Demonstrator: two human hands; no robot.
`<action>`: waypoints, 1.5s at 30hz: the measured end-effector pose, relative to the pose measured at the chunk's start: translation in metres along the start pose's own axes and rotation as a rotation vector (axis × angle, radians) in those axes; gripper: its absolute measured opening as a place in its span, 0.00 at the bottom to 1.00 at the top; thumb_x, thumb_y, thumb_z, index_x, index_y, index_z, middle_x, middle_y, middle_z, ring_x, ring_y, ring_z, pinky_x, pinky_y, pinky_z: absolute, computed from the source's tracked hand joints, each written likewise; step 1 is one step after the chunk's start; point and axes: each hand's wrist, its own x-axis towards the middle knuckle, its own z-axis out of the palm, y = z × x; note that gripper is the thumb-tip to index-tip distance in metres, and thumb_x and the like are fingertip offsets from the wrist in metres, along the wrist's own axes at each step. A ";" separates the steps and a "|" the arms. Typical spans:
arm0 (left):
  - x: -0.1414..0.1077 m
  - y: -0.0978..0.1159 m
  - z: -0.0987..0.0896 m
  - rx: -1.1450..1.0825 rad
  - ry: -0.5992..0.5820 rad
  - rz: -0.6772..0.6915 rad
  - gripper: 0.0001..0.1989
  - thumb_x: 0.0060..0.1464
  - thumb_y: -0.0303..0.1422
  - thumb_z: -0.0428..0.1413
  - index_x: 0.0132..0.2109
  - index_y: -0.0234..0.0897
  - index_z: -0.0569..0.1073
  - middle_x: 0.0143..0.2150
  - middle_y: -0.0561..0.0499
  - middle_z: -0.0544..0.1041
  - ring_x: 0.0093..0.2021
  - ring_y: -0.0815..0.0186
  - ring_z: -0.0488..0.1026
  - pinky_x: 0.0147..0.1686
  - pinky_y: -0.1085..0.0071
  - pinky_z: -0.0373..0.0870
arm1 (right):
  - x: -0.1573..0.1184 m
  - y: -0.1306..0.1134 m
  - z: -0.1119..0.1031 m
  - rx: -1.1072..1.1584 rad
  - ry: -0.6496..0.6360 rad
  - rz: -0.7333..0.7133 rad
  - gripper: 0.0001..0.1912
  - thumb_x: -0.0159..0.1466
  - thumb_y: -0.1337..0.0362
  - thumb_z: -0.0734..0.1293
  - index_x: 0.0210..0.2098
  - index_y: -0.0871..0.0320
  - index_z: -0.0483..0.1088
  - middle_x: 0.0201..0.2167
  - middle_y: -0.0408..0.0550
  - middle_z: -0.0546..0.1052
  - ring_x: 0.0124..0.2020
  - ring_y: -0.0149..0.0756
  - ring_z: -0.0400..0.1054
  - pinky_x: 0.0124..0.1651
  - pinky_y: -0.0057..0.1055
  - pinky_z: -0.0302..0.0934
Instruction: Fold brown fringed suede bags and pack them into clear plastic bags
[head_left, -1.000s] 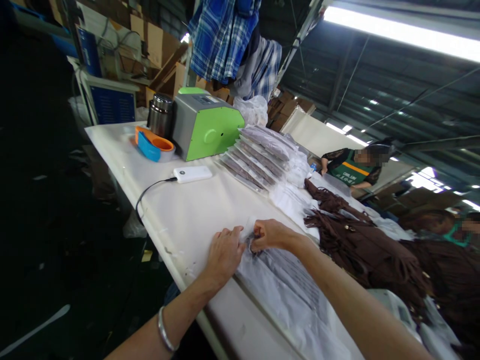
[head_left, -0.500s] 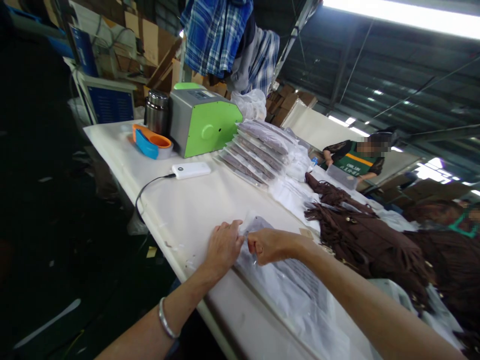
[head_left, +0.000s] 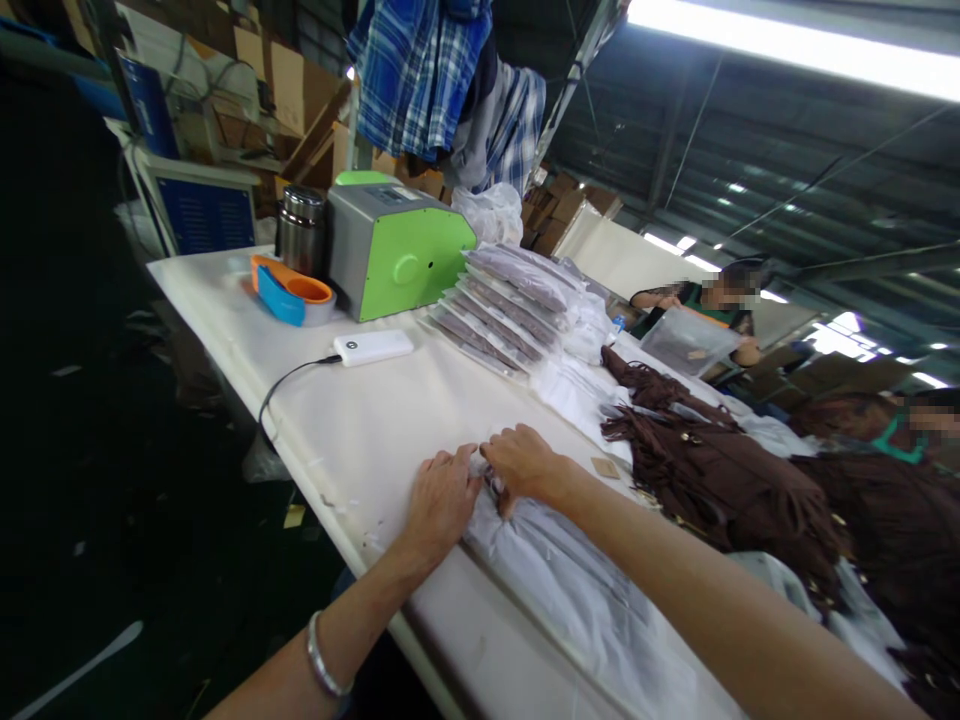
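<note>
A clear plastic bag (head_left: 570, 580) with something greyish inside lies along the near edge of the white table (head_left: 352, 420). At its far end, my left hand (head_left: 442, 497) pinches the corner, thumb and fingertips pressed together. Right beside it, my right hand (head_left: 525, 465) is closed on the same end, fingers curled down into the film. The plastic bunches up between the two hands. My fingers partly hide that end, so its exact fold does not show.
Beyond my hands lie a white power bank (head_left: 373, 347) with a black cable, an orange-and-blue tape dispenser (head_left: 292, 290), a steel flask (head_left: 301, 235) and a green-grey machine (head_left: 405, 255). Packed bags (head_left: 510, 310) are stacked alongside. Brown fringed garments (head_left: 720, 470) lie right; a co-worker (head_left: 705, 300) handles a clear bag.
My right hand has shifted and turned over the bag's end, which is now more bunched. The left hand stays near the corner. The co-worker has lifted a clear bag.
</note>
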 end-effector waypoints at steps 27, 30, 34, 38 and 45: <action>-0.001 0.027 0.003 0.184 0.067 0.658 0.26 0.64 0.41 0.49 0.66 0.39 0.59 0.68 0.42 0.60 0.69 0.54 0.50 0.66 0.50 0.45 | -0.135 0.025 0.139 0.583 0.835 0.554 0.30 0.72 0.51 0.46 0.70 0.53 0.41 0.71 0.49 0.46 0.71 0.40 0.34 0.70 0.52 0.32; 0.007 0.046 0.026 0.265 -0.038 0.747 0.30 0.63 0.48 0.48 0.66 0.40 0.58 0.68 0.41 0.58 0.69 0.53 0.50 0.66 0.47 0.45 | -0.152 0.023 0.174 0.483 0.753 0.628 0.30 0.71 0.50 0.50 0.69 0.54 0.47 0.70 0.50 0.49 0.71 0.42 0.35 0.69 0.54 0.31; 0.018 0.043 0.048 0.331 -0.153 0.706 0.32 0.63 0.51 0.43 0.67 0.36 0.58 0.68 0.40 0.59 0.68 0.52 0.53 0.65 0.47 0.48 | -0.147 0.019 0.188 0.448 0.693 0.672 0.30 0.70 0.50 0.51 0.68 0.55 0.50 0.70 0.49 0.49 0.71 0.43 0.35 0.70 0.53 0.30; 0.022 0.039 0.048 0.337 -0.218 0.687 0.32 0.64 0.51 0.43 0.67 0.36 0.57 0.69 0.40 0.57 0.69 0.52 0.51 0.65 0.48 0.47 | -0.144 0.022 0.185 0.507 0.710 0.654 0.30 0.70 0.49 0.52 0.67 0.55 0.52 0.70 0.49 0.50 0.71 0.43 0.35 0.70 0.52 0.32; 0.041 0.036 -0.001 0.001 -0.206 0.381 0.25 0.66 0.40 0.39 0.65 0.38 0.60 0.67 0.44 0.61 0.65 0.63 0.59 0.62 0.63 0.58 | -0.163 0.031 0.176 0.749 0.767 0.653 0.30 0.71 0.50 0.47 0.68 0.55 0.50 0.69 0.52 0.52 0.70 0.44 0.39 0.68 0.56 0.38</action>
